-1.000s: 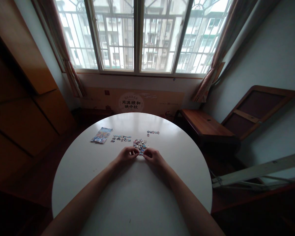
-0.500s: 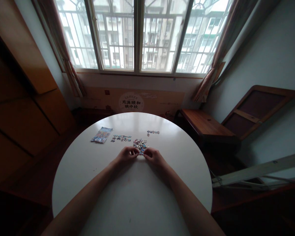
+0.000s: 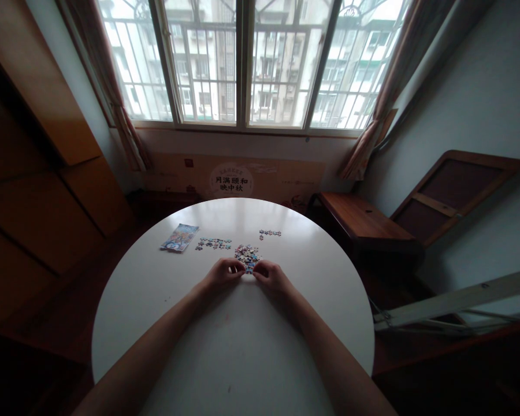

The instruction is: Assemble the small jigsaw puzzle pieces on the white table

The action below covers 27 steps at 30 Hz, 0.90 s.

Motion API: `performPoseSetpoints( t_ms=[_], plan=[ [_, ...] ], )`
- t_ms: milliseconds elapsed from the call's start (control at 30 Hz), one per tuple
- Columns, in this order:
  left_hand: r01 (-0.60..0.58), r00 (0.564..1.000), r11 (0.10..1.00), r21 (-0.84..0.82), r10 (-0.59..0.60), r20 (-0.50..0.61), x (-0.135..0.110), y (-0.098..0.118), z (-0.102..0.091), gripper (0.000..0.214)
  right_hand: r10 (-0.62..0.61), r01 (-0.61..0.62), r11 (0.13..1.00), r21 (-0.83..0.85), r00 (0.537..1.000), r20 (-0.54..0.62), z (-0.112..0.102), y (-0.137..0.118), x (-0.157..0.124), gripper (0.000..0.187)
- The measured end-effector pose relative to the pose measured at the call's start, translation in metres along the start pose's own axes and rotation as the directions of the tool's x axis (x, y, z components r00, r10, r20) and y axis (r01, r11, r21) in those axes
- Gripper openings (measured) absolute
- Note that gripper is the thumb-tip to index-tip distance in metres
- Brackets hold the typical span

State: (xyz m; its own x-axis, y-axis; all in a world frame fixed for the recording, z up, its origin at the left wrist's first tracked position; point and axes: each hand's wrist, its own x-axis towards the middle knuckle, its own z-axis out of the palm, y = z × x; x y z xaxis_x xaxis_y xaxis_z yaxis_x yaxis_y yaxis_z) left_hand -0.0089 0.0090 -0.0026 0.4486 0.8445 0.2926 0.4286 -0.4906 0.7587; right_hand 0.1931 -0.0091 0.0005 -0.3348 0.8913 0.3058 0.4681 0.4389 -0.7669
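My left hand (image 3: 223, 274) and my right hand (image 3: 271, 276) rest on the round white table (image 3: 190, 323), fingers curled and pinched together at the near edge of a heap of small jigsaw pieces (image 3: 247, 254). The fingertips of both hands meet over pieces at the heap's front; what exactly each pinches is too small to make out. A joined strip of pieces (image 3: 214, 244) lies left of the heap, and a shorter joined strip (image 3: 269, 234) lies behind it to the right. A colourful picture card (image 3: 179, 237) sits further left.
A wooden bench (image 3: 364, 222) stands right of the table below the window. A folded wooden frame (image 3: 455, 193) leans on the right wall. Wooden cabinets (image 3: 39, 190) fill the left side. A printed cardboard panel (image 3: 231, 180) leans under the window.
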Motion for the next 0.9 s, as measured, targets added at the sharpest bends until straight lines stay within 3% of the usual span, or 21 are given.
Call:
performPoseSetpoints(
  t_ms=[167, 400, 900],
  plan=[
    [0.032, 0.999, 0.999, 0.012, -0.032, -0.005, 0.0003, 0.0053, -0.0006, 0.015, -0.004, 0.004, 1.000, 0.006, 1.000, 0.003, 0.0007, 0.0009, -0.0001, 0.008],
    [-0.055, 0.998, 0.997, 0.048, 0.054, 0.013, -0.0006, 0.0053, -0.0029, 0.016, 0.012, -0.012, 1.000, -0.009, 1.000, 0.000, -0.0006, -0.0020, -0.0006, 0.009],
    [-0.052, 0.999, 0.998, 0.042, 0.051, 0.016, -0.0010, 0.0101, -0.0046, 0.017, -0.007, 0.007, 1.000, -0.009, 1.000, 0.011, -0.0010, -0.0004, -0.0002, 0.010]
  ],
)
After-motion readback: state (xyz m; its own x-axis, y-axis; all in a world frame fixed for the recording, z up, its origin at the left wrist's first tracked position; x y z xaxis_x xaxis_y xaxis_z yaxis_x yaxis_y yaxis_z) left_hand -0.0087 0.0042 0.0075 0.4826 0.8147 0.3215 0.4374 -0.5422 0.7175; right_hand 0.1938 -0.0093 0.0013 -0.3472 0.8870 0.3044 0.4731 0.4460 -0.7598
